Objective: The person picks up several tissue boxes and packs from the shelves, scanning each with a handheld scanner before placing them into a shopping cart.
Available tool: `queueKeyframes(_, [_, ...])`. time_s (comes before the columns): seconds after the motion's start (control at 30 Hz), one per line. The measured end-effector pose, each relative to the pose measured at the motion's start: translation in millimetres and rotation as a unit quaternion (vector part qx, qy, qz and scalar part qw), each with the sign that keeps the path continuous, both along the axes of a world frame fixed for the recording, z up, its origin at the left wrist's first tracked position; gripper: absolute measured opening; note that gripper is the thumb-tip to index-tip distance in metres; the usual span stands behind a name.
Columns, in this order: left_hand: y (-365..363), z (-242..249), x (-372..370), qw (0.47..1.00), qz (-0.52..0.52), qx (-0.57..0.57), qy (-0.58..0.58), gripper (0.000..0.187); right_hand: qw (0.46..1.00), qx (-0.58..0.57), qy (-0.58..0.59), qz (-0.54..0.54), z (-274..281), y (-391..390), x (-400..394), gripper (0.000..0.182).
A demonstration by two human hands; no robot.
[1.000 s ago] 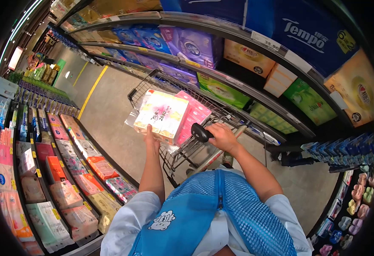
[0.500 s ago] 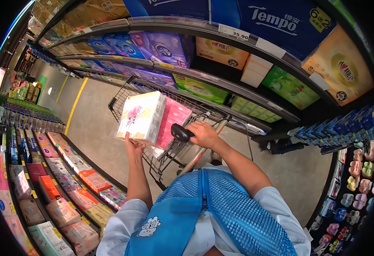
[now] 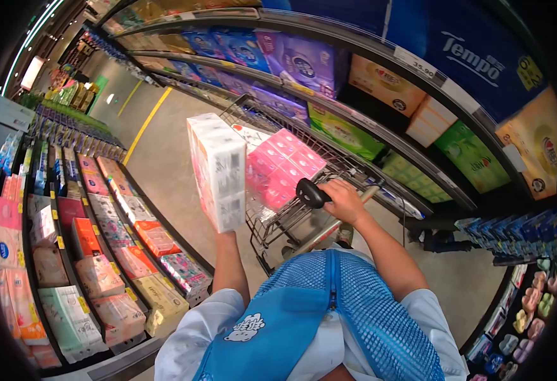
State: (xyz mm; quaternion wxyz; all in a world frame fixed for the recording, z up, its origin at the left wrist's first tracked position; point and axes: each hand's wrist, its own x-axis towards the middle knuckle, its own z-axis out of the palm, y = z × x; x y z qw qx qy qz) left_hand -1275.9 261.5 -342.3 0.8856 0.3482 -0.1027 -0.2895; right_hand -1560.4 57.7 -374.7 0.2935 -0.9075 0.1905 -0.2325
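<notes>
A white plastic-wrapped pack of tissues (image 3: 227, 171) is held up and tilted at the left side of the shopping cart (image 3: 272, 235). My left hand (image 3: 222, 236) is closed on it from below and behind; the pack hides most of its fingers. My right hand (image 3: 344, 200) is wrapped on the cart's handle (image 3: 311, 193), at its black end piece. Inside the cart lies a pink multi-pack of tissues (image 3: 286, 159), with a white pack (image 3: 248, 134) partly showing behind it.
Shelves (image 3: 291, 82) of packaged tissues run along the right of the aisle. A lower display (image 3: 88, 254) with rows of tissue packs stands on the left. Slippers (image 3: 526, 311) hang at the far right. A yellow line (image 3: 148, 127) marks the grey floor.
My left hand has lifted the white tissue pack away from the cart to the left and turned it, uncovering more of the pink pack. My right hand stays on the handle.
</notes>
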Motion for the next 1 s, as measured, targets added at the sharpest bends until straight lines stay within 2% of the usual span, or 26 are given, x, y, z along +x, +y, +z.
queueKeyframes(0.07, [15, -24, 2, 0.996, -0.035, -0.061, 0.052, 0.056, 1.0, 0.002, 0.001, 0.0, -2, 0, 0, 0.04])
queueKeyframes(0.17, [30, -46, 13, 0.992, -0.06, -0.088, 0.073, 0.062, 1.0, -0.007, -0.01, 0.016, -5, -1, 1, 0.042])
queueKeyframes(0.4, [64, -67, 64, 0.991, -0.096, -0.033, 0.082, 0.078, 0.999, -0.014, -0.009, 0.051, 0, -3, -3, 0.043])
queueKeyframes(0.53, [62, -77, 69, 0.993, -0.026, 0.069, 0.093, 0.073, 0.999, -0.028, -0.001, 0.036, 3, -1, -3, 0.044])
queueKeyframes(0.57, [56, -79, 66, 0.991, -0.001, 0.087, 0.098, 0.067, 0.999, -0.028, 0.0, 0.034, 2, -1, -3, 0.044])
queueKeyframes(0.67, [39, -90, 60, 0.989, 0.057, 0.137, 0.027, 0.071, 0.999, -0.027, 0.003, 0.031, -4, -1, -2, 0.044])
queueKeyframes(0.7, [22, -71, 44, 0.971, 0.138, 0.191, 0.038, 0.085, 0.999, -0.027, 0.002, 0.032, -6, -2, -2, 0.045])
queueKeyframes(0.73, [15, -89, 51, 0.962, 0.17, 0.214, 0.004, 0.101, 0.999, -0.027, 0.002, 0.034, -7, -2, -1, 0.045])
queueKeyframes(0.8, [-15, -67, 29, 0.909, 0.255, 0.329, -0.013, 0.105, 0.999, -0.019, 0.009, 0.03, -7, -2, -1, 0.045])
queueKeyframes(0.9, [-28, -75, 20, 0.912, 0.276, 0.304, -0.008, 0.107, 0.999, -0.015, 0.021, 0.025, -7, -1, -1, 0.044])
queueKeyframes(1.0, [-35, -71, 8, 0.913, 0.262, 0.306, 0.06, 0.102, 0.999, -0.016, 0.03, 0.018, -10, -2, -1, 0.043])
